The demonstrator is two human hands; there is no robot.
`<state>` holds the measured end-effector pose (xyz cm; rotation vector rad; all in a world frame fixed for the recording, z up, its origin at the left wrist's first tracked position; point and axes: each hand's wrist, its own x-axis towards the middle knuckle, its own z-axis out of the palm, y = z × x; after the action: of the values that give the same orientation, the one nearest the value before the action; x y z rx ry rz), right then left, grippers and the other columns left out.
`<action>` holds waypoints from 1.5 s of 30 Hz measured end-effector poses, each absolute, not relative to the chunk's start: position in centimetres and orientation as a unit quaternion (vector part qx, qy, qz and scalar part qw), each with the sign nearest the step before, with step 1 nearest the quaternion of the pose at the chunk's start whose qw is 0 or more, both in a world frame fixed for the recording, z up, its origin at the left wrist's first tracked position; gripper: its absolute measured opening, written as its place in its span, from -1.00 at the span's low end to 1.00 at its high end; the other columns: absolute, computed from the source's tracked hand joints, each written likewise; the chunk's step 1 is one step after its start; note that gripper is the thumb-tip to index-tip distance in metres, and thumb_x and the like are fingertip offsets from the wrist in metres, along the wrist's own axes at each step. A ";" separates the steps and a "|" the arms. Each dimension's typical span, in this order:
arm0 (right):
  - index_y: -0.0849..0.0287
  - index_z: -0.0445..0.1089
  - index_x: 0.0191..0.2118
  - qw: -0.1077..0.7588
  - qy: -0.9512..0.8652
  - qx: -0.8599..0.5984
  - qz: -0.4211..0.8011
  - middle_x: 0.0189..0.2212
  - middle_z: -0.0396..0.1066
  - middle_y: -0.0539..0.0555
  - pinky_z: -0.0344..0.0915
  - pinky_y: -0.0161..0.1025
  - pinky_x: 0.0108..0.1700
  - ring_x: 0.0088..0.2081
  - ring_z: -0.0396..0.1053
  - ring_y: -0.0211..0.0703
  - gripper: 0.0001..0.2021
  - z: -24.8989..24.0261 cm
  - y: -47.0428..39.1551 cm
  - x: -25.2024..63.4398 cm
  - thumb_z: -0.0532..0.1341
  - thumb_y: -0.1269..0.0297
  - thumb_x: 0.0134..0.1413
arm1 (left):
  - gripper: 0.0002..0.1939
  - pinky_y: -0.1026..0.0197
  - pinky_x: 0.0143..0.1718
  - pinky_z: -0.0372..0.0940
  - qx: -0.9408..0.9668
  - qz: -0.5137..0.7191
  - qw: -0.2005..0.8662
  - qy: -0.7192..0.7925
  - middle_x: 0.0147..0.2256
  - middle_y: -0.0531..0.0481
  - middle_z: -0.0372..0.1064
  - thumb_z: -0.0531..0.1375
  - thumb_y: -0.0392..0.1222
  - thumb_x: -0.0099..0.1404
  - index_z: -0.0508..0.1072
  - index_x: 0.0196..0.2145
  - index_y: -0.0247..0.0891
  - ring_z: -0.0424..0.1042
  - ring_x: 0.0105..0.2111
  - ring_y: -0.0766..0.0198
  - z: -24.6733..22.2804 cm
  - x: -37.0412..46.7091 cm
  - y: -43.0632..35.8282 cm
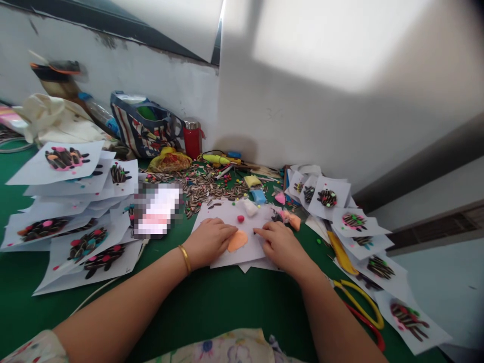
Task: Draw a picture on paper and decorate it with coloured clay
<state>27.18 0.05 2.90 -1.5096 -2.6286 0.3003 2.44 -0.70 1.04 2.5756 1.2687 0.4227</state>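
A flattened orange clay piece (237,241) lies on a sheet of white paper (223,259) between my hands. My left hand (212,242) rests on the paper's left side, its fingertips at the edge of the orange clay, with nothing seen in its grasp. On the right side, my right hand (282,247) has its index finger stretched out, touching a small dark thing on the paper, perhaps a seed; its other fingers are curled. A red clay ball (240,219) sits above the orange piece. White clay (250,206) is near the paper's far edge.
Seed-and-clay pictures on paper are stacked at left (75,212) and right (372,247). Loose sunflower seeds (204,186) lie behind the paper. Yellow-handled scissors (363,297) are beside my right forearm, a blurred phone (159,209) at left. A red flask (192,140) and bag (141,128) stand behind.
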 end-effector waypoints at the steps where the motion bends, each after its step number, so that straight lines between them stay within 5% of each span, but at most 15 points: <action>1: 0.03 0.37 0.14 0.051 -0.859 -0.500 0.096 -0.09 0.37 0.09 0.09 -0.17 -0.03 -0.08 0.23 -0.08 -0.51 2.8 0.1 27.1 0.09 0.48 0.09 | -0.71 0.10 -0.04 0.18 0.881 0.145 0.119 0.434 -0.08 -0.01 0.48 0.06 -0.20 0.39 0.40 0.03 -0.09 0.37 -0.11 0.16 1.1 2.5 -0.7; 15: 0.10 0.45 -0.03 0.097 -0.865 -0.479 0.114 -0.03 0.45 0.04 0.11 -0.19 0.08 0.02 0.28 -0.14 -0.58 2.5 0.1 26.5 0.07 0.54 0.02 | -0.71 0.09 -0.08 0.19 0.880 0.150 0.108 0.438 -0.15 -0.04 0.49 0.06 -0.17 0.40 0.40 0.03 -0.11 0.37 -0.15 0.13 1.1 2.4 -0.8; 26: -0.03 0.19 0.27 -0.004 -0.872 -0.489 0.013 0.02 0.32 0.16 0.10 -0.11 -0.02 0.01 0.18 0.05 -0.35 2.2 -0.4 24.8 0.11 0.51 0.03 | -0.71 0.08 -0.08 0.19 0.882 0.157 0.105 0.432 -0.17 -0.06 0.49 0.07 -0.20 0.38 0.41 0.03 -0.12 0.37 -0.17 0.13 0.9 2.4 -0.8; 35: -0.09 0.43 0.05 0.069 -0.862 -0.503 0.008 0.04 0.31 0.08 0.05 -0.09 0.09 0.07 0.16 0.00 -0.55 0.8 -0.7 26.6 0.15 0.47 0.08 | -0.74 0.08 -0.08 0.19 0.878 0.164 0.104 0.437 -0.17 -0.05 0.50 0.06 -0.18 0.39 0.43 -0.02 -0.12 0.38 -0.17 0.15 0.7 2.4 -0.8; 45: 0.17 0.45 -0.28 0.139 -0.856 -0.490 0.090 -0.33 0.45 0.07 0.18 -0.20 -0.10 -0.21 0.31 -0.10 -0.90 0.4 0.6 26.6 0.18 0.36 0.16 | -0.73 0.08 -0.11 0.20 0.876 0.162 0.108 0.441 -0.18 -0.05 0.49 0.06 -0.19 0.38 0.42 0.00 -0.13 0.37 -0.17 0.13 0.7 2.4 -0.7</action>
<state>26.56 0.56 0.43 -1.4177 -2.4734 0.2598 2.43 -0.70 0.69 2.5788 1.2984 0.4756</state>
